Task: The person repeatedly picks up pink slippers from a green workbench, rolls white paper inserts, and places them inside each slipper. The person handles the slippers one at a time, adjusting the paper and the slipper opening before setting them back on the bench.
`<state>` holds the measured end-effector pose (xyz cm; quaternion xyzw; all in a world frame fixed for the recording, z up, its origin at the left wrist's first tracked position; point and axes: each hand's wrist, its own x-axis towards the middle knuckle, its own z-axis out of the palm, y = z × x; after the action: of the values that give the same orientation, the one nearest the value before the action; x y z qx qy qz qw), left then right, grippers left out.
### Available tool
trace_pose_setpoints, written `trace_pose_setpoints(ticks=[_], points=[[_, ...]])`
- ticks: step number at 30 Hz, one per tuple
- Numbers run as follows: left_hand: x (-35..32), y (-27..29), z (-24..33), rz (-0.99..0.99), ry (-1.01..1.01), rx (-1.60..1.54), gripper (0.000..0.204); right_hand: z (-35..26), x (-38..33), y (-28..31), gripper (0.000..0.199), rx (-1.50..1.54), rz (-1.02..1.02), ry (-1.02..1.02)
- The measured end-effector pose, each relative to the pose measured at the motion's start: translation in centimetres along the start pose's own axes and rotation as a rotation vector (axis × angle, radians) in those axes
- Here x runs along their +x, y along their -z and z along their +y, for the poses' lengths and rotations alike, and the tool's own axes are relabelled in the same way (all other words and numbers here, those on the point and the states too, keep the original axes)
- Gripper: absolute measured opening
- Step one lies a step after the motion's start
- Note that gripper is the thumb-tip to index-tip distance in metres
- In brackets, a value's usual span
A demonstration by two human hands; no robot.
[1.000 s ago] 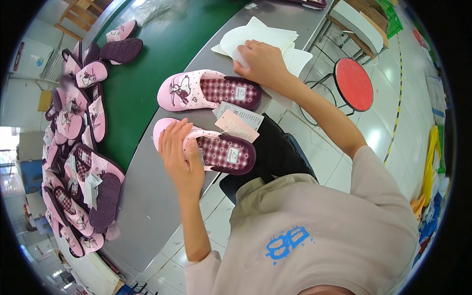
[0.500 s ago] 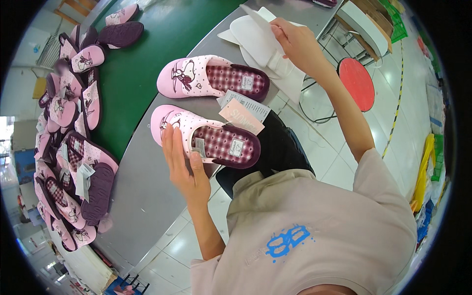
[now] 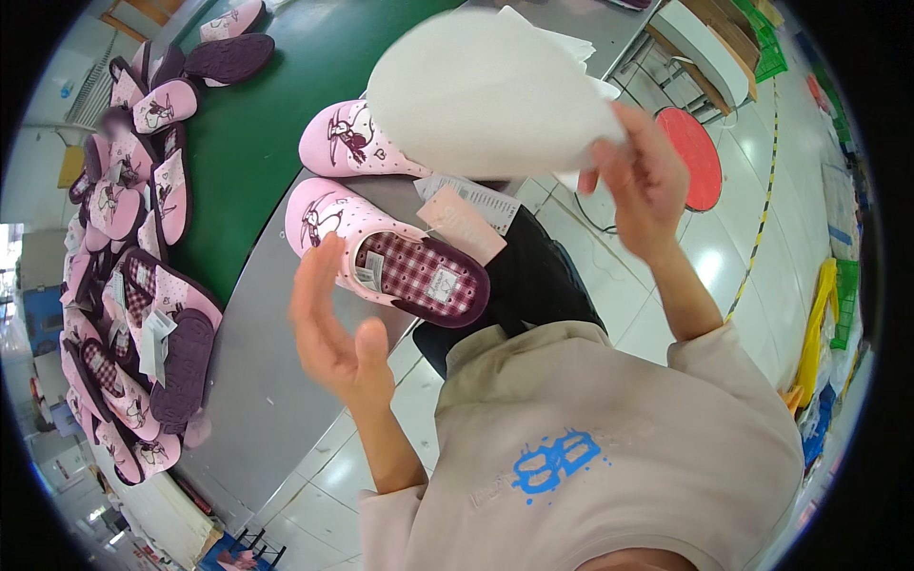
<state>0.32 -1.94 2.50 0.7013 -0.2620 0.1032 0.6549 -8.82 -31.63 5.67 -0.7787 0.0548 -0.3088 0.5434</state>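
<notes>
My right hand grips the edge of a white slipper-shaped insert sheet, held up above the table. It covers most of the far pink slipper, whose printed toe still shows. The near slipper, pink with a dark sole and a plaid lining, lies with its toe to the left. A pink hang tag and a white printed label lie across the space between the slippers. My left hand is just beside the near slipper's toe, somewhat blurred, fingers apart and holding nothing.
A pile of pink slippers runs along the left side of the green surface. The grey metal table edge curves before me. Beyond the table, to the right, stand a red round stool and yellow-black floor tape.
My right hand has brought the white sheet from the stack toward the slippers, so it now hides much of the far one. My left hand has shifted left off the near slipper.
</notes>
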Motion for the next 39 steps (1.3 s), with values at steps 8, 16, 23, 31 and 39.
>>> trace_pose_setpoints(ticks=[8, 16, 23, 31, 39], points=[[-0.4, -2.6, 1.8, -0.038, 0.198, -0.341, 0.113, -0.8, -4.2, -0.6, 0.042, 0.334, 0.042, -0.184], [-0.8, -3.5, 1.2, -0.132, 0.277, -0.741, 0.131, 0.3, -7.2, -2.5, 0.036, 0.474, -0.083, -0.441], [-1.2, -4.2, -0.2, -0.284, 0.272, -0.743, 0.159, -0.6, -6.9, -3.8, 0.034, 0.771, -0.239, -0.801], [-2.1, -3.8, 1.4, -0.2, 0.346, -0.603, 0.137, -0.4, -8.9, -6.5, 0.03, 0.831, -0.562, -0.988], [0.1, -2.7, 2.9, 0.295, 0.286, -0.296, 0.1, 1.7, -4.5, -2.2, 0.023, 0.508, -0.395, -0.114]])
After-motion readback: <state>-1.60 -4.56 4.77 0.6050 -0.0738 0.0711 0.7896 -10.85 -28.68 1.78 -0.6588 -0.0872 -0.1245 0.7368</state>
